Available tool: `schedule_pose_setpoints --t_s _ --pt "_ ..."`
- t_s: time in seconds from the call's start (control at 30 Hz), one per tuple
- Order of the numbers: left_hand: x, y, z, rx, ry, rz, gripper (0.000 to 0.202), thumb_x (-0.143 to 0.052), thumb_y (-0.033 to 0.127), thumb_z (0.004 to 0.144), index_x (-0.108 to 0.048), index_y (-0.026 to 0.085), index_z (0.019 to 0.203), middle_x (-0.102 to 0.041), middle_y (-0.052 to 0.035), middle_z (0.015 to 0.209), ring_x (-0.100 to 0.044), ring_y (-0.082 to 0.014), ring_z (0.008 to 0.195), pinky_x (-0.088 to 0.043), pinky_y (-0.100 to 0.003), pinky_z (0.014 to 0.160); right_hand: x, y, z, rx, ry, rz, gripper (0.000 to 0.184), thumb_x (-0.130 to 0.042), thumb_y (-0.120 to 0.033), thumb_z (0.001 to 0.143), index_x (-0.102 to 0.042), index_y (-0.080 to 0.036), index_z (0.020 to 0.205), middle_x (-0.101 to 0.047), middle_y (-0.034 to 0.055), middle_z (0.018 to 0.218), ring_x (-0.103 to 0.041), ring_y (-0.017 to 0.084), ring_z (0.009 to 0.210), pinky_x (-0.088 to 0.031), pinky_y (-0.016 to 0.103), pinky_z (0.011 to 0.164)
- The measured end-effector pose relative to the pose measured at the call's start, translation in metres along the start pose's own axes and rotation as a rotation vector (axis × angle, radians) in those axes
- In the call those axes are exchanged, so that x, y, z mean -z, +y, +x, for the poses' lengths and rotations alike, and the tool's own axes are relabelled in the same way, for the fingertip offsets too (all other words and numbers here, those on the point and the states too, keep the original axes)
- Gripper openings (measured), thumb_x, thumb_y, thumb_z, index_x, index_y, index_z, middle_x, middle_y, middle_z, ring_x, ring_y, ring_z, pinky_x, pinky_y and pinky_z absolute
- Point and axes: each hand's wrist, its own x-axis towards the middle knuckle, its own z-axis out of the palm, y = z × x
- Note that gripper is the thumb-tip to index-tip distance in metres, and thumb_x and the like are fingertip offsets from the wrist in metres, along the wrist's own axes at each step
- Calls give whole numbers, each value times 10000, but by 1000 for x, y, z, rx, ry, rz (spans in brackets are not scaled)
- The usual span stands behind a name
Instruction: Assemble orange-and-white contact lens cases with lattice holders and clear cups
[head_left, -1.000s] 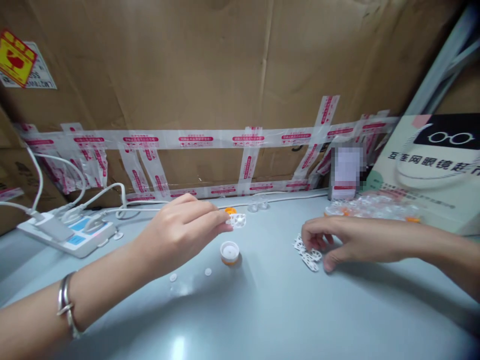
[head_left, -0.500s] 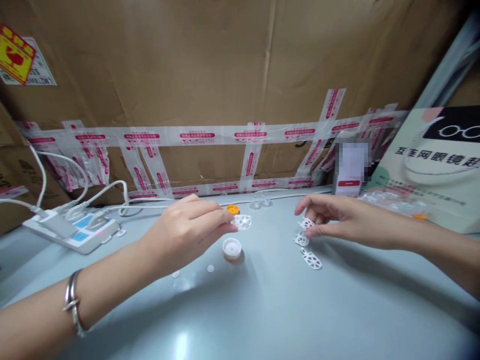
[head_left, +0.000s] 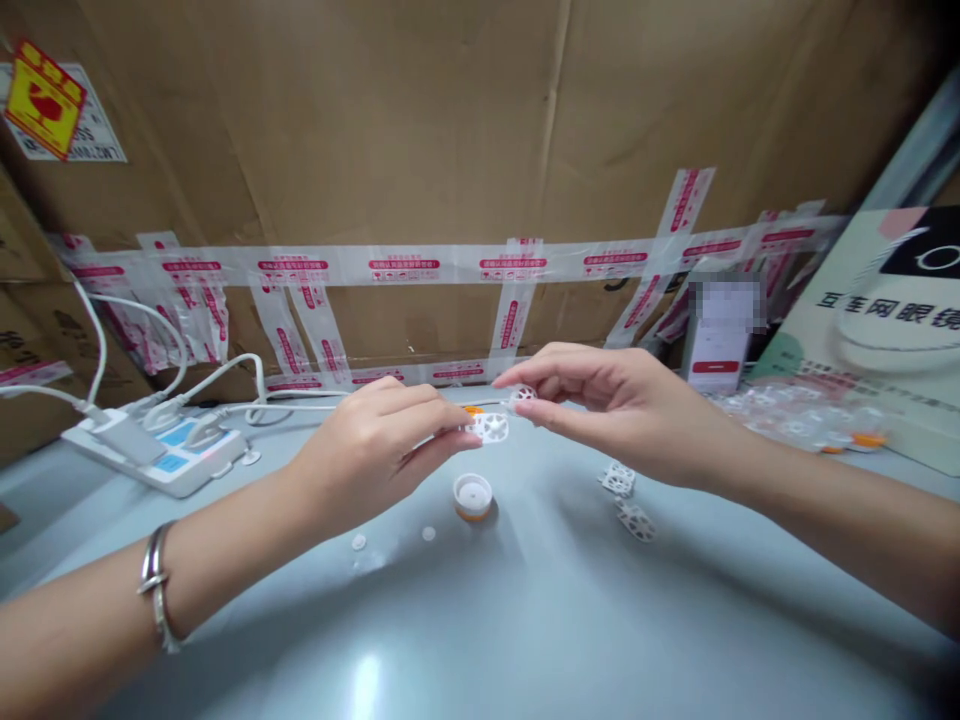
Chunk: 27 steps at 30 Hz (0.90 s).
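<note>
My left hand pinches a flat white plastic piece with cut-out holes above the table. Close to its right, my right hand holds a second white perforated piece between thumb and fingers. A small gap seems to part the two pieces. Below them a round white cup with an orange base stands on the table. Partly hidden behind the left fingertips is an orange round part. More white perforated pieces lie under my right forearm.
On the left stands a power strip with plugged-in white cables. A phone leans upright at the back right, beside clear bagged parts and a printed board. Small white discs lie front left. A taped cardboard box walls the back.
My right hand has lifted a white perforated piece off the group on the table and carried it left, close to the piece in my left hand. The left hand stays nearly in place.
</note>
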Motion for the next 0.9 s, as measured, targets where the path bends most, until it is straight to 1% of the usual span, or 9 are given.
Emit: schedule_pose_setpoints --t_s 0.1,0.2,0.27,0.37,0.5,0.6,0.7,0.8,0.9 --pt "-1 -1 -1 22 27 -13 99 -565 208 846 -613 154 778 -665 0 649 -559 -89 551 -421 -217 555 -3 -2 4 58 -22 46 240 -574 -336 799 -674 -198 969 -590 22 802 -544 92 651 -465 231 577" --pt "-5 -1 -2 21 50 -43 73 -579 194 836 -607 149 786 -654 -4 631 -547 -89 537 -421 -217 546 -7 1 2 205 -56 -28 203 -568 -253 815 -682 -217 979 -556 26 818 -541 93 702 -473 231 628" --pt "-7 0 -3 11 61 -72 47 -591 177 827 -602 141 798 -648 -8 626 -543 -92 536 -424 -222 547 -9 5 0 289 -65 -76 226 -559 -209 825 -676 -231 1017 -535 30 836 -541 98 745 -478 232 666" --pt "-10 2 -4 13 82 -95 21 -592 172 825 -593 152 819 -653 -7 634 -545 -93 540 -435 -227 554 -12 11 -2 349 -65 -105 260 -534 -201 848 -653 -248 1074 -519 38 867 -539 108 798 -483 236 697" --pt "-10 5 -5 34 107 -96 27 -578 167 833 -589 179 812 -666 11 647 -559 -86 542 -444 -217 552 -13 13 -3 438 -78 -114 296 -483 -156 868 -631 -281 1091 -531 36 892 -542 112 825 -486 248 707" --pt "-9 8 -4 50 124 -103 48 -591 162 823 -593 171 776 -670 15 642 -577 -82 551 -450 -210 555 -14 11 -4 481 -13 -108 309 -500 -125 851 -611 -265 1103 -576 32 883 -560 118 798 -492 263 702" --pt "-5 11 0 76 145 -120 51 -615 135 799 -602 161 757 -677 12 642 -583 -82 554 -454 -207 560 -15 7 -6 466 82 -98 209 -553 -142 831 -643 -222 1002 -625 34 853 -584 127 785 -499 270 715" --pt "2 15 3 116 135 -138 69 -615 119 793 -615 166 743 -683 13 645 -578 -79 544 -462 -203 562 -17 4 -8 510 143 -79 173 -566 -131 821 -668 -231 917 -656 27 866 -608 127 797 -511 257 707" --pt "8 21 1 122 136 -174 78 -616 105 789 -621 167 741 -681 17 642 -578 -76 542 -468 -194 560 -21 2 -12 566 172 -53 185 -586 -116 805 -672 -235 918 -674 20 849 -613 124 791 -523 251 691"
